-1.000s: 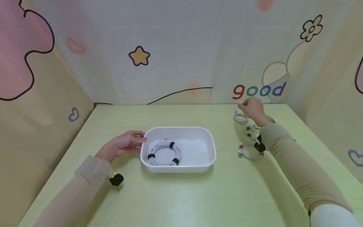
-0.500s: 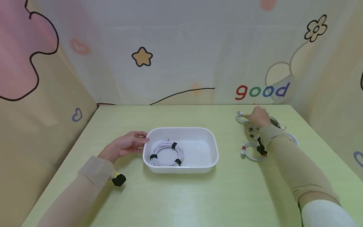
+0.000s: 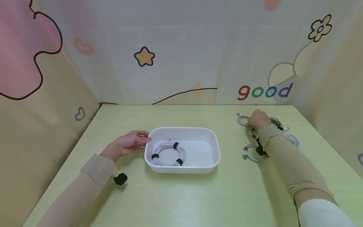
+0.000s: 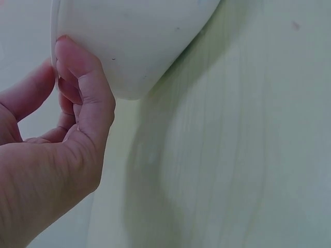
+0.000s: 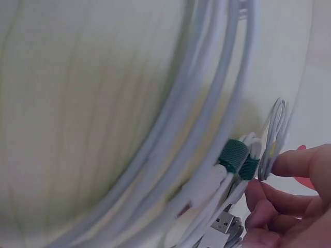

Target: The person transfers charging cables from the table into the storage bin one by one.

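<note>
Holds the side of a deep white plastic box [image 3: 181,169] with the left hand [image 3: 129,145], thumb at the top edge. Seen best in the left wrist view: bent fingers [image 4: 98,103] against the outside wall. Seen only from the head: a round coil of white cable with black bands [image 3: 182,152], flat inside the box. Well apart, at the far right of the pale green table [image 3: 181,201], bends the right hand [image 3: 259,119] down at a thin white cable coil with a yellow band [image 5: 269,160], thumb and fingers close together. Cannot tell if pinched or only touched. Close up in the right wrist view, but hard to make out from the head: dark green bands [image 5: 234,156] and a silver metal plug [image 5: 222,222].
</note>
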Demonstrator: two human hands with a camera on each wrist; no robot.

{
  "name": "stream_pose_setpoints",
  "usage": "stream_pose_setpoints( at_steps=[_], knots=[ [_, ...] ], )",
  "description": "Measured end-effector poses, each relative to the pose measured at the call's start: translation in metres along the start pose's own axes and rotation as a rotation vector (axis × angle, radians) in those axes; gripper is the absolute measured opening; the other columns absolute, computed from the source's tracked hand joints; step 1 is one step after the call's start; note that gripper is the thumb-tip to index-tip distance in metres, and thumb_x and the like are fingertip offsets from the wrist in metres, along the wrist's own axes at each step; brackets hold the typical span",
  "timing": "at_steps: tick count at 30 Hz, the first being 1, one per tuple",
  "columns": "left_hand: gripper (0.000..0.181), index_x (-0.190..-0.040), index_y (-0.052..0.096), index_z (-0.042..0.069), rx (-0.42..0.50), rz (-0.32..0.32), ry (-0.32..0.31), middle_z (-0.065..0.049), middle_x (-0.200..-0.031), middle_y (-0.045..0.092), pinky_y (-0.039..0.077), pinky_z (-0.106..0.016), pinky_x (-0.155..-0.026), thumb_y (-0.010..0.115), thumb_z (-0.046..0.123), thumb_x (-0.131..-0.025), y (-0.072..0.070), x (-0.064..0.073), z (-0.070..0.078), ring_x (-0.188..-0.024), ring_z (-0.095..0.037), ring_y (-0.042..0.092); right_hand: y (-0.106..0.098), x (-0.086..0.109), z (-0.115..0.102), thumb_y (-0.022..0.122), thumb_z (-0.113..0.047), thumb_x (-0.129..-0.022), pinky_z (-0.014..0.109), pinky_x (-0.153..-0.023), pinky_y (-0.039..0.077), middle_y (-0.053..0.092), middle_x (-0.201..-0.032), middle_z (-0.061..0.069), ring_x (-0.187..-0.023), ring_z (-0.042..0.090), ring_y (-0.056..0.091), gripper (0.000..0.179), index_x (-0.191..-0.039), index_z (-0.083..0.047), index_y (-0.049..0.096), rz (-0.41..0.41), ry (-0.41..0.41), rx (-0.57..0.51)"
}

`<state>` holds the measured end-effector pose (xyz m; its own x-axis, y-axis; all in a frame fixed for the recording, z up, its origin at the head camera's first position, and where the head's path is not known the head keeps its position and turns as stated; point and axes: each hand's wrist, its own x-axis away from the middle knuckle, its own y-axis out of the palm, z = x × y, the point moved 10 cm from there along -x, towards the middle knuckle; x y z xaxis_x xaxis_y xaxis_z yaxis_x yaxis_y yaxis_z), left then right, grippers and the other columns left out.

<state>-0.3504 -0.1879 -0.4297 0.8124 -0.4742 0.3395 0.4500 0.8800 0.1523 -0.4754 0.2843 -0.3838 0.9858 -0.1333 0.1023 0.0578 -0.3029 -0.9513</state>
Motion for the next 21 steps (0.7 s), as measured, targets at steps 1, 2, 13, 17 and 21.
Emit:
stream_pose_setpoints(
  at_steps=[1,2,13,17,21],
  knots=[
    [0.01,-0.107,0.049,0.006,-0.003,-0.002,0.001,0.0,-0.094,0.062,0.056,-0.029,-0.074,0.052,0.005,-0.098,0.0,0.0,0.0,-0.082,-0.011,0.064,-0.001,0.0,0.0,0.045,-0.016,-0.089,0.036,-0.058,0.041,0.052,-0.081,0.017,-0.073,0.03,0.049,0.018,-0.08,0.0,0.049,0.006,-0.003,-0.012],
    [0.01,-0.107,0.049,0.006,-0.003,-0.003,0.0,0.0,-0.093,0.062,0.056,-0.029,-0.074,0.052,0.005,-0.098,0.0,0.001,0.0,-0.081,-0.011,0.064,-0.002,0.0,0.0,0.045,-0.016,-0.089,0.035,-0.058,0.041,0.052,-0.081,0.017,-0.073,0.03,0.05,0.019,-0.079,0.0,0.049,0.015,-0.008,-0.024],
    [0.011,-0.108,0.047,0.005,0.002,-0.008,-0.005,0.0,-0.095,0.062,0.057,-0.029,-0.074,0.052,0.005,-0.098,0.0,0.001,0.001,-0.082,-0.011,0.064,-0.014,-0.003,0.002,0.048,-0.003,-0.082,0.029,-0.05,0.044,0.055,-0.047,0.006,-0.045,0.02,0.056,0.021,-0.062,-0.003,0.052,0.091,-0.027,-0.185],
    [0.013,-0.109,0.047,0.005,0.002,-0.009,-0.009,0.0,-0.095,0.063,0.057,-0.03,-0.074,0.053,0.006,-0.097,0.0,0.001,0.001,-0.083,-0.011,0.064,-0.016,-0.003,0.001,0.052,-0.006,-0.086,0.03,-0.056,0.048,0.06,-0.048,0.007,-0.047,0.02,0.063,0.021,-0.066,0.0,0.057,0.081,-0.014,-0.2],
    [0.016,-0.111,0.046,0.004,0.002,-0.004,-0.013,0.0,-0.095,0.063,0.057,-0.03,-0.074,0.053,0.006,-0.097,0.0,0.001,0.0,-0.083,-0.012,0.064,-0.016,-0.001,-0.003,0.057,-0.008,-0.088,0.03,-0.059,0.051,0.061,-0.049,0.004,-0.047,0.016,0.064,0.023,-0.07,0.005,0.063,0.057,-0.03,-0.23]
  ],
)
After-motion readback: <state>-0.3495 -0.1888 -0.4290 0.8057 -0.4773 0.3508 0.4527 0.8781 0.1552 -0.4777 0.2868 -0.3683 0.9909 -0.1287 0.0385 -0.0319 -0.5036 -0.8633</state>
